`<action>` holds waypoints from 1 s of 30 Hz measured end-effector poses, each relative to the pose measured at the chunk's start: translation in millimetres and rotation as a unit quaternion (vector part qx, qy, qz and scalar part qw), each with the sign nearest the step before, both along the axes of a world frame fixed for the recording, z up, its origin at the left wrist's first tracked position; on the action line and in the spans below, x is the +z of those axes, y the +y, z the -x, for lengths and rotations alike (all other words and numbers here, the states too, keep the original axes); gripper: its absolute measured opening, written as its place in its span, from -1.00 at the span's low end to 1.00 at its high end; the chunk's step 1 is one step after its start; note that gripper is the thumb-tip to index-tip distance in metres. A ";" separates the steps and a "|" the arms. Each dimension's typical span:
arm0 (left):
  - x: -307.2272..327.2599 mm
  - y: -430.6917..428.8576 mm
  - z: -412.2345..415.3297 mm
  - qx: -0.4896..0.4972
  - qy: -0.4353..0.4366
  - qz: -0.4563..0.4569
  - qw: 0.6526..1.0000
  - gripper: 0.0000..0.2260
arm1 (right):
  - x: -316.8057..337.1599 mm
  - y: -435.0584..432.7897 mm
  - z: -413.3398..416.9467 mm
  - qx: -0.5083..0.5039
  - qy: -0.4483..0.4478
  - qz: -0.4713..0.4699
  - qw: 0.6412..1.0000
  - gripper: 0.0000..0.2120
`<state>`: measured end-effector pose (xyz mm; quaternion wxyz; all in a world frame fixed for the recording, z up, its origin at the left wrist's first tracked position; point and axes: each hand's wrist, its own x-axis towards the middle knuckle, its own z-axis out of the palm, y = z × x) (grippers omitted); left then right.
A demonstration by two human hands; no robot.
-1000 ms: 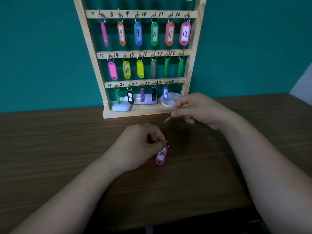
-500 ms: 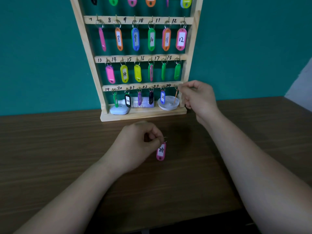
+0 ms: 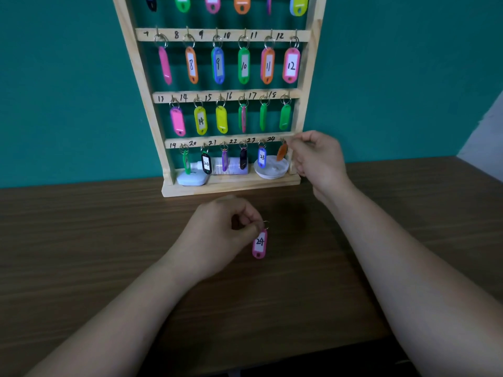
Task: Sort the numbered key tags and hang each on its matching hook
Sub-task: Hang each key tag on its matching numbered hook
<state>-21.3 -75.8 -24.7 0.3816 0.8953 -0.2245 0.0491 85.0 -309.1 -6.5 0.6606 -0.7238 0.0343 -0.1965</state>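
currently logged: my left hand (image 3: 217,229) pinches pink tag 24 (image 3: 259,244) by its ring; my right hand (image 3: 317,156) fingers closed beside orange tag (image 3: 282,151) on rack (image 3: 141,85).

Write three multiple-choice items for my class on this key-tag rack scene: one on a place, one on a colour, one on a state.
1. Where is the tag marked 24?
A. On the rack's top row
B. Held in the left hand above the table
C. Lying in the white dish

2. What colour is the tag marked 12?
A. Pink
B. Black
C. Yellow

3. What is the right hand doing?
A. Resting flat on the table
B. Holding a pen
C. Raised at the rack's bottom row, beside the orange tag

Answers: 1 B, its ring is pinched in the fingers; 2 A, pink frame around the white label; 3 C, fingertips are next to the last hook.
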 end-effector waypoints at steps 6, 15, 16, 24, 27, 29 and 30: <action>-0.3 0.0 -0.8 0.005 -0.003 -0.001 1.000 -0.92 | 1.2 3.4 0.3 0.011 -0.006 0.006 1.000 -0.93; -0.8 1.0 -1.3 0.003 0.004 0.001 1.000 -0.94 | 4.6 -1.4 1.4 0.009 -0.023 0.000 1.000 -0.94; -1.1 0.9 -1.1 0.004 0.004 0.002 1.000 -0.94 | 5.8 -3.2 1.3 0.007 -0.027 -0.011 1.000 -0.93; -1.5 2.1 -1.3 0.005 0.001 0.005 1.000 -0.93 | -0.7 0.5 -1.0 0.051 0.020 -0.022 0.998 -0.90; -0.9 1.8 -0.9 0.004 0.002 0.003 1.000 -0.94 | -2.6 -0.7 -1.9 0.042 0.029 -0.024 0.998 -0.89; -1.0 1.6 -1.3 0.007 0.001 0.003 1.000 -0.94 | -3.7 -0.2 -2.2 0.033 0.032 -0.020 0.999 -0.89; -1.4 1.6 -1.5 0.008 0.000 0.002 1.000 -0.93 | -4.2 0.3 -2.2 0.028 0.032 -0.017 0.999 -0.89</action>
